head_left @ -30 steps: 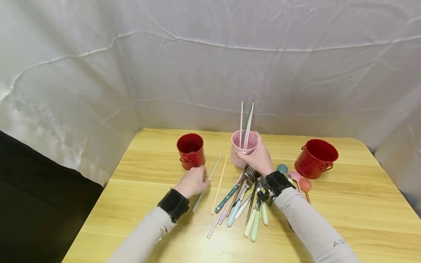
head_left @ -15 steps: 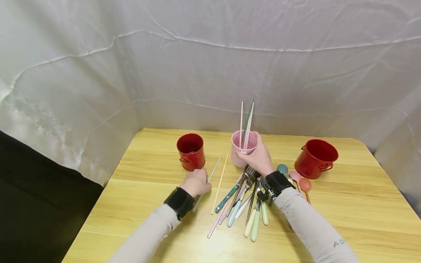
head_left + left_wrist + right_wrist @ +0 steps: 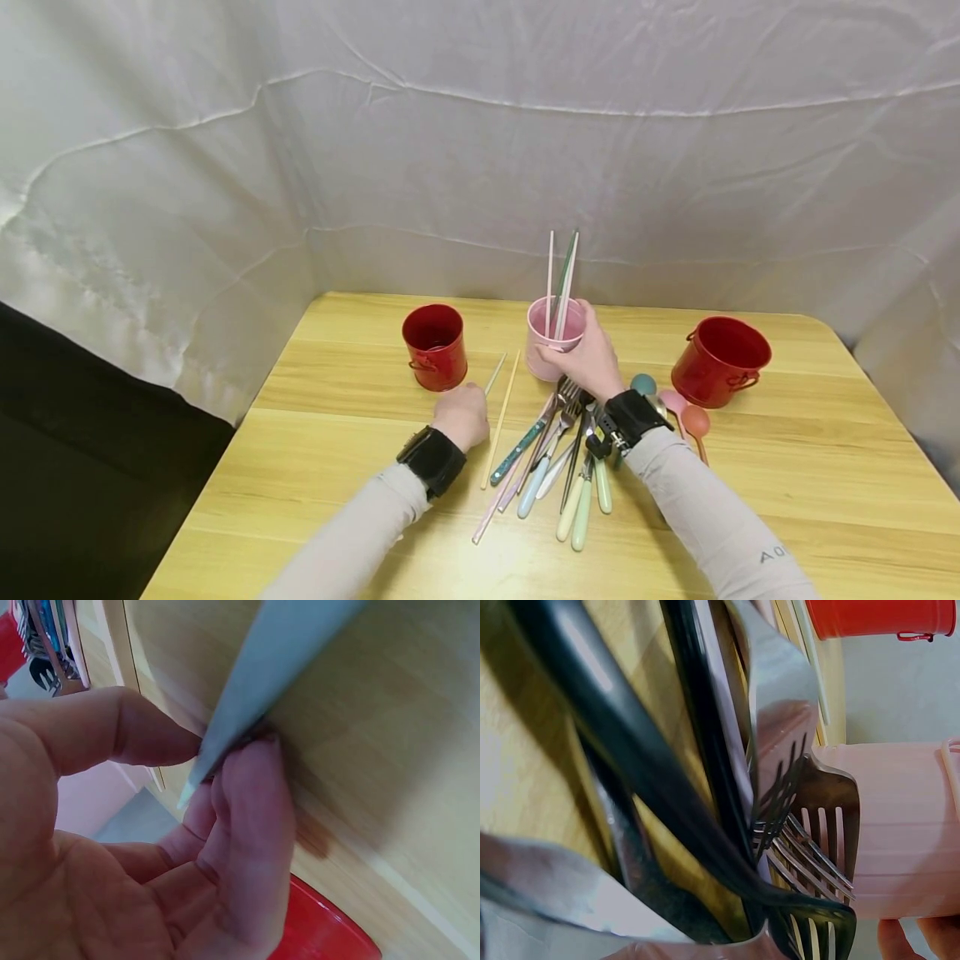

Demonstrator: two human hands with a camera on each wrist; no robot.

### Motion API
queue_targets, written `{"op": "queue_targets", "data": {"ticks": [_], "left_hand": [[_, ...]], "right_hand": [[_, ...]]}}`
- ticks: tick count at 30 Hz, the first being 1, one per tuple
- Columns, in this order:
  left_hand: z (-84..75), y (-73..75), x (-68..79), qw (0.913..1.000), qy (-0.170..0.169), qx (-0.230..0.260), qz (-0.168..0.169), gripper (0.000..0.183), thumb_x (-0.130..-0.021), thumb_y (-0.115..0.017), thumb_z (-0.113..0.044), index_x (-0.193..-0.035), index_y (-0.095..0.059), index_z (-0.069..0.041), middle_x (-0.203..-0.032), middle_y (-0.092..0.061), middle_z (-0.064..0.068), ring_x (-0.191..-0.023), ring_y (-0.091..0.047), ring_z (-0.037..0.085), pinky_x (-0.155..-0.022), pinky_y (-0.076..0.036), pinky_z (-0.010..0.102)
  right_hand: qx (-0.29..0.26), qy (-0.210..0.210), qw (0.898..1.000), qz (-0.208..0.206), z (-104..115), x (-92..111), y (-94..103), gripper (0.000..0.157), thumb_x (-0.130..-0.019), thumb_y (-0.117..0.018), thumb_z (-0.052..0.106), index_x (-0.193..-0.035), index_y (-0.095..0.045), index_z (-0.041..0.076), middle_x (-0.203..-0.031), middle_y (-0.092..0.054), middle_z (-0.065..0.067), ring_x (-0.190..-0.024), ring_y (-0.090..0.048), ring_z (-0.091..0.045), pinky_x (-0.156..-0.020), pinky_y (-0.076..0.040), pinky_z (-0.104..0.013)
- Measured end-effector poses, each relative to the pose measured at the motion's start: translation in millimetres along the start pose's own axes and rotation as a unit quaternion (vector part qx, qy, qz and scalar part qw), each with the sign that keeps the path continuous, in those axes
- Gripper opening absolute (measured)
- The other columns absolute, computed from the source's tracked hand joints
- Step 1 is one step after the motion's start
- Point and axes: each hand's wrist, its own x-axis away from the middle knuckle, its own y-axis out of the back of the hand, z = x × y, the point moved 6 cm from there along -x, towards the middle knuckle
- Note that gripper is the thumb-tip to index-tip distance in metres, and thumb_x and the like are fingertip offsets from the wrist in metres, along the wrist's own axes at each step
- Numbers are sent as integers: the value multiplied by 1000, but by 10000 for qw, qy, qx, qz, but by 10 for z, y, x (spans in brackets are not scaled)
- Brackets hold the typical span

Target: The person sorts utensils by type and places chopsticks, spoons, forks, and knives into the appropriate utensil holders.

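Note:
My left hand (image 3: 461,417) is over a pale green chopstick (image 3: 495,373) on the table. In the left wrist view its thumb and bent fingers pinch the chopstick (image 3: 247,690) from both sides. My right hand (image 3: 588,357) grips the pink cup (image 3: 540,360) at its rim, thumb in front and fingers round the right side. Several chopsticks (image 3: 562,283), white and dark green, stand upright in that cup. A yellow chopstick (image 3: 501,421) lies just right of my left hand. Forks (image 3: 780,720) lie close to the cup in the right wrist view.
A red bucket (image 3: 442,367) stands behind my left hand, another red bucket (image 3: 705,379) at the right. Knives, forks and pink chopsticks lie heaped near a teal handle (image 3: 517,454). Spoons, among them an orange spoon (image 3: 697,422), lie under and beside my right forearm.
My left hand has moved a little right along the table and its fingers have closed on the pale green chopstick. The right hand and pink cup have stayed put.

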Motion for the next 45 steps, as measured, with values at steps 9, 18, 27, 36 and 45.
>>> {"op": "queue_targets", "data": {"ticks": [9, 18, 27, 36, 45], "left_hand": [[-6, -19, -33, 9998, 129, -81, -86, 14, -83, -73, -15, -92, -67, -6, -92, -70, 8, -90, -71, 30, -72, -59, 40], [108, 57, 19, 9978, -263, 590, -152, 21, -81, -74, -18, -70, -58, -10, -72, -61, 6, -75, -62, 28, -65, -49, 38], [239, 114, 73, 9870, -301, 1574, -78, 32, -82, -73, -16, -61, -49, -14, -56, -41, -3, -57, -45, 16, -52, -33, 27], [275, 233, 83, 9772, -547, 1972, -569, 19, -82, -76, -17, -87, -59, -9, -72, -56, 2, -65, -55, 18, -59, -40, 26], [217, 445, 39, 9545, -912, 2520, -1312, 16, -83, -70, -12, -96, -62, -6, -74, -62, 1, -64, -57, 12, -63, -46, 26]], "right_hand": [[42, 1, 10000, -41, 3, 1, 2, 101, -75, -87, 34, -154, -28, 12, -146, -52, -19, -132, -54, -37, -107, -48, -56], [11, 29, 10000, -58, -2, 0, -7, 101, -75, -88, 33, -154, -29, 14, -146, -52, -18, -130, -55, -36, -107, -49, -55], [29, 38, 10000, -53, -9, 2, -1, 101, -75, -88, 34, -154, -28, 14, -145, -52, -19, -129, -56, -36, -105, -50, -55], [12, 28, 10000, -55, -10, 1, 2, 101, -75, -87, 35, -154, -28, 13, -146, -52, -19, -130, -55, -36, -106, -49, -55], [-6, 40, 10000, -51, -8, 1, 4, 100, -75, -88, 33, -153, -29, 13, -144, -53, -19, -129, -56, -36, -105, -50, -55]]}}
